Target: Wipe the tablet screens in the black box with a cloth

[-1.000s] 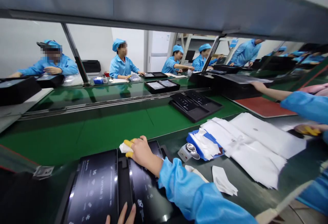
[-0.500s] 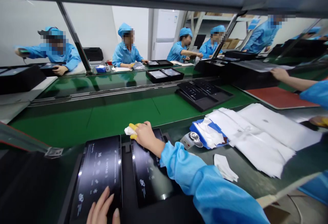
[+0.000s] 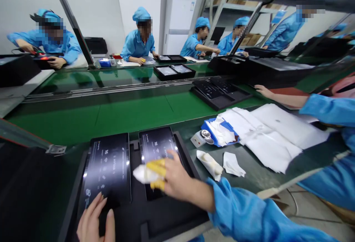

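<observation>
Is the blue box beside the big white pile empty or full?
Not empty: crumpled white wipes lie heaped in the blue box, rising above its rim. How deep they go, I cannot tell.

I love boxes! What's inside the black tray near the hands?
Two tablets lie in the black tray, partly covered by the left hand and right hand. What's beneath them can't be seen.

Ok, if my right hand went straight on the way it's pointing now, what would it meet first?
Probably the tablet on the left, in line with the white wipe your right hand holds, though depth is unclear and it might pass above.
</observation>
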The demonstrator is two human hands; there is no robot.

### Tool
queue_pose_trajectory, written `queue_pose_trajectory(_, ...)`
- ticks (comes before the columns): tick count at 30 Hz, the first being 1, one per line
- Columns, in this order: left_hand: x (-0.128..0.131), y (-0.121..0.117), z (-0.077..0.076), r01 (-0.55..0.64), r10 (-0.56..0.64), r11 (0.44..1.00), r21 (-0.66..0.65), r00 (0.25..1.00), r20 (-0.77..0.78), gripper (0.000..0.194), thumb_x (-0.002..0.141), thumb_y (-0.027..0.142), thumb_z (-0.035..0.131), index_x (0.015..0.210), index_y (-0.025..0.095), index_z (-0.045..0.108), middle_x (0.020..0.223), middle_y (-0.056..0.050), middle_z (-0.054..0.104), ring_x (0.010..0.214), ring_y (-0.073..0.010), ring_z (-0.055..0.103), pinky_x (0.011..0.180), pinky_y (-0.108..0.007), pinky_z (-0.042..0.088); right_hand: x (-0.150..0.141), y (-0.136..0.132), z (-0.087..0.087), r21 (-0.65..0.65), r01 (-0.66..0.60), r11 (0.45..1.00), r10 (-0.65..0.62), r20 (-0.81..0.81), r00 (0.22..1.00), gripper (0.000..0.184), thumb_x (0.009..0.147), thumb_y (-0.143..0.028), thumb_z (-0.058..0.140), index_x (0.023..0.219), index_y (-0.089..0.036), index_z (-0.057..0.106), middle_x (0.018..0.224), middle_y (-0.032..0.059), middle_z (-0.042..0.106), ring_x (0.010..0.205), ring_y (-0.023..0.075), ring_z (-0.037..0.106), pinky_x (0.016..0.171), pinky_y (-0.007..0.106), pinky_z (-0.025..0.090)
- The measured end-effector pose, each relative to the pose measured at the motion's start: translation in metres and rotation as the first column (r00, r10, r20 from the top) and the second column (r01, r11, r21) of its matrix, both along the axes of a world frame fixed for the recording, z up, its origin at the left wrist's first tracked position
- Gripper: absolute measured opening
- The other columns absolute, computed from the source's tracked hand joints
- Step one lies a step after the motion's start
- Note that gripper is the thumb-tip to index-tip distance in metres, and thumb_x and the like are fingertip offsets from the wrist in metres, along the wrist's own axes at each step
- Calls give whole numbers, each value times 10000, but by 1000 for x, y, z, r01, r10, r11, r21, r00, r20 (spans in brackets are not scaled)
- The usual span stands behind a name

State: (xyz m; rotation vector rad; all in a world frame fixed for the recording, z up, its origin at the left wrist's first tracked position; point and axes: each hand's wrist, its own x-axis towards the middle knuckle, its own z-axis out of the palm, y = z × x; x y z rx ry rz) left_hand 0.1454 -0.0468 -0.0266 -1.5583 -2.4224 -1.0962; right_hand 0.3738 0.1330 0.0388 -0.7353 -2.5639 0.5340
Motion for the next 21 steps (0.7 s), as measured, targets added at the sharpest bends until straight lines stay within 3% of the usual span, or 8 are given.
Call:
queue_pose_trajectory(3,-8,-3,-7,51,-48,997,64,998,-45,348,914,436,519,1190,230,572,1319,-146,616,1232,-357,571,1026,-591,445,-28,52,15,68,178,982,-184,98,978,505,907,-392,727,1369,-231,603,1245,110,698,1119,275,629,1166,564,118)
queue_pose_trajectory(6,-6,-2,-3,46,-42,997,65,997,-57,332,930,410,502,1198,225,567,1329,-154,609,1237,-363,567,1027,-612,428,-39,60,8,82,257,963,-268,172,948,485,906,-347,726,1357,-206,615,1255,139,688,1106,293,624,1145,577,160)
queue_pose_trajectory(8,-2,-1,2,52,-48,994,91,997,-55,323,935,414,497,1180,218,575,1308,-160,615,1214,-366,580,1002,-605,438,-32,33,-6,82,169,982,-181,165,970,519,906,-358,722,1391,-235,585,1266,134,685,1114,293,615,1147,571,166)
queue_pose_trajectory(11,0,0,4,66,-62,991,116,997,-38,324,934,425,499,1168,216,580,1292,-158,621,1206,-353,588,1001,-577,440,-2,-29,-29,73,-64,995,54,139,989,529,930,-373,681,1432,-291,535,1286,97,683,1072,270,624,1167,576,113)
queue_pose_trajectory(14,-3,-1,-1,68,-66,996,55,997,-27,336,930,430,500,1203,247,571,1329,-140,612,1224,-344,581,997,-571,447,33,-63,-40,40,-132,990,129,63,990,505,954,-429,647,1434,-335,522,1259,45,702,990,229,647,1184,561,63)
queue_pose_trajectory(16,-6,-2,-4,76,-76,997,20,997,-23,338,928,438,501,1208,262,570,1344,-133,608,1233,-350,578,989,-588,452,50,-53,-34,52,-38,998,39,-19,999,498,953,-474,644,1418,-325,541,1236,47,712,1018,226,651,1183,536,98)
queue_pose_trajectory(18,-8,0,-4,85,-84,996,27,996,-18,343,928,448,493,1201,255,572,1347,-141,607,1241,-361,572,1006,-614,444,60,-21,-23,90,171,981,-167,-53,985,493,945,-461,660,1391,-267,578,1228,87,711,1078,248,639,1159,519,185)
queue_pose_trajectory(21,-5,3,-4,112,-110,992,57,994,-24,362,922,467,489,1185,234,579,1333,-159,616,1231,-380,576,1023,-656,440,58,24,-13,149,484,862,-493,32,869,426,909,-364,716,1275,-153,669,1141,158,722,1061,290,635,1093,518,300)
